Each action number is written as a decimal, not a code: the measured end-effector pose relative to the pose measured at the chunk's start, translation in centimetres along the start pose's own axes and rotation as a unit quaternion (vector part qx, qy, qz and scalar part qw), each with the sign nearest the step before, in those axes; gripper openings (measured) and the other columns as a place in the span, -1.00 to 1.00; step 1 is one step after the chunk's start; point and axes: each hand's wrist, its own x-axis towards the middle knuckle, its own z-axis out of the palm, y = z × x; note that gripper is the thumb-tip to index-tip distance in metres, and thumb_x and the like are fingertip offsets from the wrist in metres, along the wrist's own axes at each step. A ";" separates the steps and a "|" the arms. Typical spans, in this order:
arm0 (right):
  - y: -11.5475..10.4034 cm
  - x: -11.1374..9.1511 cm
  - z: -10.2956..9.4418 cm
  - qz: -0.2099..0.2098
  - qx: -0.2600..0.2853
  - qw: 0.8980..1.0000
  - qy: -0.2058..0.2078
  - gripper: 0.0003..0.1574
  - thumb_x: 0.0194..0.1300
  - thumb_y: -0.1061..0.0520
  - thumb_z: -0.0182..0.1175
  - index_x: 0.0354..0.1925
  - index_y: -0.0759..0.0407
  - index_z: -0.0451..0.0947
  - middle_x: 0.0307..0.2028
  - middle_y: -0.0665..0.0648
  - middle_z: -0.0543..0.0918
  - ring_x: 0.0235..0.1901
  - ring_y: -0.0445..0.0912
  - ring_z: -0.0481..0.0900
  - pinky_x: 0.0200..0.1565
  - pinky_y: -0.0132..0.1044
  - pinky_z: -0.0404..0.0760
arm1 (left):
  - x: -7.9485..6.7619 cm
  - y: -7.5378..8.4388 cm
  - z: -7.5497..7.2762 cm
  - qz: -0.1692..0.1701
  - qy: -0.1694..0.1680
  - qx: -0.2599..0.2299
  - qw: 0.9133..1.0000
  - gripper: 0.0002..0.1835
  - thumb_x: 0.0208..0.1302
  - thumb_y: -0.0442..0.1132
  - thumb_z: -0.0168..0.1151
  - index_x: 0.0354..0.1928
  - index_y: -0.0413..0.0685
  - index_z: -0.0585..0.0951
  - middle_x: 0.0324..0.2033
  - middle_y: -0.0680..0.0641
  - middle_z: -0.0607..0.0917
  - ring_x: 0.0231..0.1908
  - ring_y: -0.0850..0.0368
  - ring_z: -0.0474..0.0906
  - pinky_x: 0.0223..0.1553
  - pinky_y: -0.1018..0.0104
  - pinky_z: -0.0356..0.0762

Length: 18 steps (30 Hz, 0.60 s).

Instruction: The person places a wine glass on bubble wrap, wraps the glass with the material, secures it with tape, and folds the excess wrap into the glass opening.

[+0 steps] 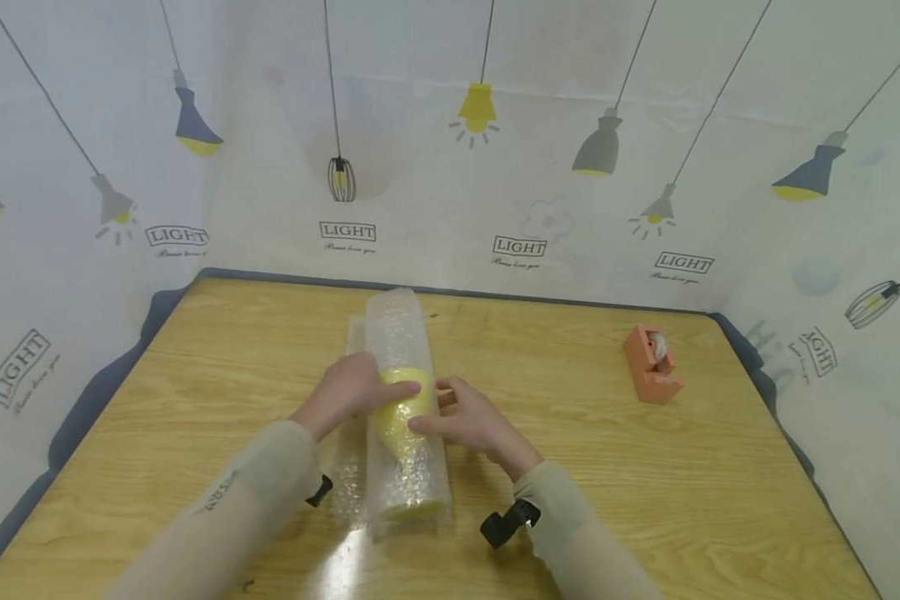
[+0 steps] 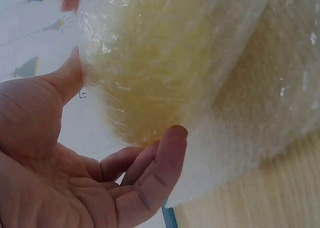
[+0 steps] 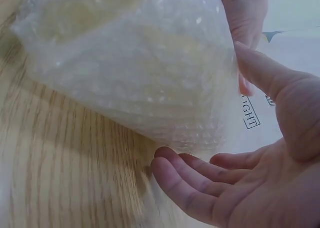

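A yellow goblet-shaped piece (image 1: pixel 399 435), with a wide bowl, narrow stem and round foot, lies wrapped in clear bubble wrap (image 1: pixel 393 323) on the table. Its foot points toward me, and the wrap runs on past the bowl. My left hand (image 1: pixel 354 387) holds the bowl from the left, thumb across the top. From the right, my right hand (image 1: pixel 474 418) holds the same bundle, its thumb over the yellow part and its fingers along the side. In the left wrist view, curled fingers (image 2: pixel 167 163) reach under the wrapped bowl. Bent fingers (image 3: pixel 192 185) touch the wrap's lower edge in the right wrist view.
An orange tape dispenser (image 1: pixel 648 371) with a roll of tape stands at the right on the wooden table (image 1: pixel 555 358). A loose flap of wrap (image 1: pixel 350 475) extends left of the bundle. A lamp-printed backdrop (image 1: pixel 435 200) encloses the table's back and sides.
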 end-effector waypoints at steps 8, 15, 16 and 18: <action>0.0 0.1 0.1 0.019 0.050 0.998 -0.026 -0.01 0.33 0.01 0.43 0.48 0.43 0.20 0.28 0.47 0.49 0.04 0.17 0.68 0.05 0.01 0.73 | 0.2 -1.4 -0.3 0.003 -0.006 -0.034 0.999 -0.23 0.25 0.36 0.33 -0.02 -0.31 0.54 -0.37 -0.13 0.63 -0.42 0.05 0.54 -0.43 0.27 0.53; 0.1 0.4 0.6 0.005 0.061 0.997 -0.042 -0.06 0.37 0.03 0.39 0.46 0.45 0.20 0.22 0.46 0.54 0.00 0.12 0.70 0.00 -0.02 0.75 | 0.3 -2.8 -0.5 0.000 -0.017 -0.075 0.997 -0.30 0.28 0.29 0.35 -0.06 -0.31 0.55 -0.48 -0.09 0.62 -0.53 0.12 0.52 -0.43 0.26 0.57; 0.1 0.4 0.6 0.003 0.061 0.997 -0.045 -0.06 0.37 0.02 0.39 0.47 0.45 0.21 0.22 0.45 0.55 -0.01 0.12 0.70 0.00 -0.02 0.75 | 0.3 -3.0 -0.5 0.004 -0.018 -0.076 0.997 -0.32 0.30 0.28 0.34 -0.07 -0.31 0.56 -0.48 -0.10 0.63 -0.54 0.11 0.53 -0.43 0.26 0.58; 0.1 0.6 0.7 0.000 0.065 0.997 -0.049 -0.06 0.38 0.01 0.39 0.47 0.43 0.23 0.21 0.44 0.56 -0.02 0.11 0.71 -0.01 -0.03 0.75 | 0.3 -3.5 -0.5 0.013 -0.023 -0.091 0.995 -0.35 0.33 0.24 0.34 -0.03 -0.30 0.55 -0.44 -0.11 0.65 -0.50 0.08 0.57 -0.40 0.24 0.61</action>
